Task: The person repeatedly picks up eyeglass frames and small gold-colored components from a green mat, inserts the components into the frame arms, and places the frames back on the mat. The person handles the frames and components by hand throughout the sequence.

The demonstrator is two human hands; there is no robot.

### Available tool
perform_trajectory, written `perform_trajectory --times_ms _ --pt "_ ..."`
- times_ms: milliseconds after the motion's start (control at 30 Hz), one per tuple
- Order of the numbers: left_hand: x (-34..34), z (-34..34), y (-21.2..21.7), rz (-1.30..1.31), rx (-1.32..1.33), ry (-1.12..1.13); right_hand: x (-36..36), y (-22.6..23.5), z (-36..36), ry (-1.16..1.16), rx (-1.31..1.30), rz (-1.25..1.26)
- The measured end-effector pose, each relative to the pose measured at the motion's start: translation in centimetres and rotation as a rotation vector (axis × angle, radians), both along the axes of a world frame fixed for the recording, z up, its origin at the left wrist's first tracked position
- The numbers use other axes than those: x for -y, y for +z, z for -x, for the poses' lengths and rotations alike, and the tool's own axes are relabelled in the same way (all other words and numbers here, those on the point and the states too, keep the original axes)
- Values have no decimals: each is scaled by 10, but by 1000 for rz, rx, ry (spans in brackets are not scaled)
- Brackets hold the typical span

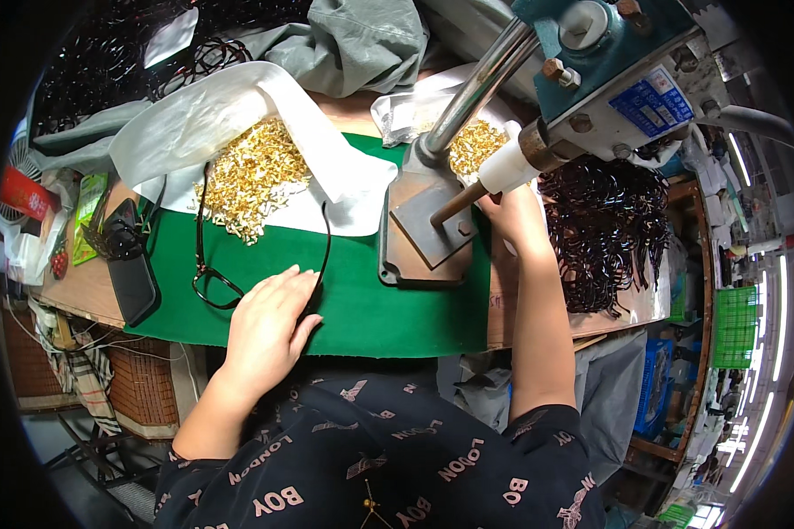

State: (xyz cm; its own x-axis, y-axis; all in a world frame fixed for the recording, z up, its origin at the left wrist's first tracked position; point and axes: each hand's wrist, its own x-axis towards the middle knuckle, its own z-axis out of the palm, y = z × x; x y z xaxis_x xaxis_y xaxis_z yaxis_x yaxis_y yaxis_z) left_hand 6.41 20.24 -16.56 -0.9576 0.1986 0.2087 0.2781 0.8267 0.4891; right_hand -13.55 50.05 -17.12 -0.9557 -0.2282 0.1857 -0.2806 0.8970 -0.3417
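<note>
My left hand (pixel 273 319) lies over one side of a dark eyeglass frame (pixel 213 287) on the green cloth (pixel 370 322). Its fingers cover one rim, and the thumb closes in near the right temple. Both temples point away from me, the left one reaching over white paper (pixel 348 216) with a heap of small gold-coloured metal pieces (pixel 260 176). My right hand (pixel 513 216) reaches behind the rod of a bench press (pixel 428 220), beside a smaller pile of gold-coloured pieces (pixel 476 148). The press hides most of its fingers, so what they hold does not show.
The press head (pixel 622 70) overhangs my right hand. Many dark glossy curved pieces (pixel 604 234) lie to the right on the table. A black phone-like slab (pixel 134 286) rests at the left edge. Grey cloth (pixel 366 44) is bunched at the back.
</note>
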Motion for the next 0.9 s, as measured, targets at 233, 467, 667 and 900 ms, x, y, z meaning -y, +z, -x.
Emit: perform_trajectory --times_ms 233,467,667,900 --pt "7 -4 13 -432 30 30 -10 18 -42 -109 196 45" --pt "-7 5 17 -389 42 -123 -19 -18 -89 -17 -58 44" --pt "-9 6 13 -366 41 -117 -8 3 -95 -182 78 321" --pt "-6 3 15 -356 59 -110 -20 -15 -70 -110 414 389"
